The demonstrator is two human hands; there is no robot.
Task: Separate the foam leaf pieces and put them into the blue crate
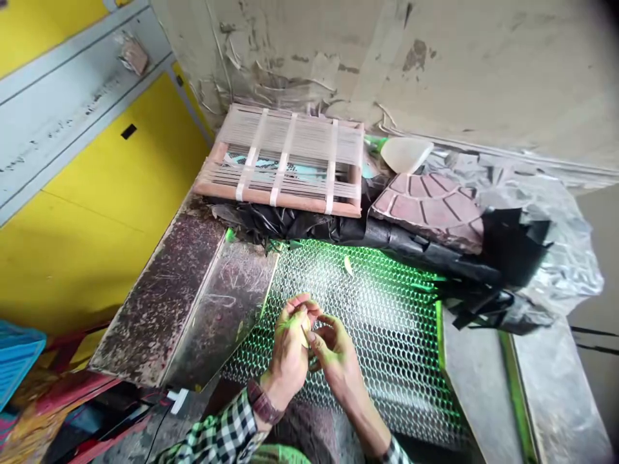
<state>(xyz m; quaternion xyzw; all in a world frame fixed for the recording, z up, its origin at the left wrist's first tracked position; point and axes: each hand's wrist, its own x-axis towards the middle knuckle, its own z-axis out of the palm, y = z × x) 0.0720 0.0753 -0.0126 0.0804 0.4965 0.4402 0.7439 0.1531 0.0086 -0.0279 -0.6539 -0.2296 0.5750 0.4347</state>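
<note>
Over the near part of a metal mesh conveyor belt (382, 348), both hands come together. My left hand (289, 345) has its fingers curled round a small, pale yellow, flat piece (305, 327) whose kind I cannot make out. From the other side my right hand (337, 354) pinches at the edge of the same piece with thumb and forefinger; the contact is partly hidden by the fingers. Farther up the belt lies a loose pale yellow crescent-shaped piece (348, 265), apart from both hands.
Black plastic sheeting (406, 238) covers the ledge beyond the belt. On it stand a wooden frame wound with thread (290, 164), a pinkish fan-shaped slab (432, 209) and a whitish scoop-like piece (406, 153). Metal side plates (227, 303) flank the belt. A blue basket (19, 361) is at far left.
</note>
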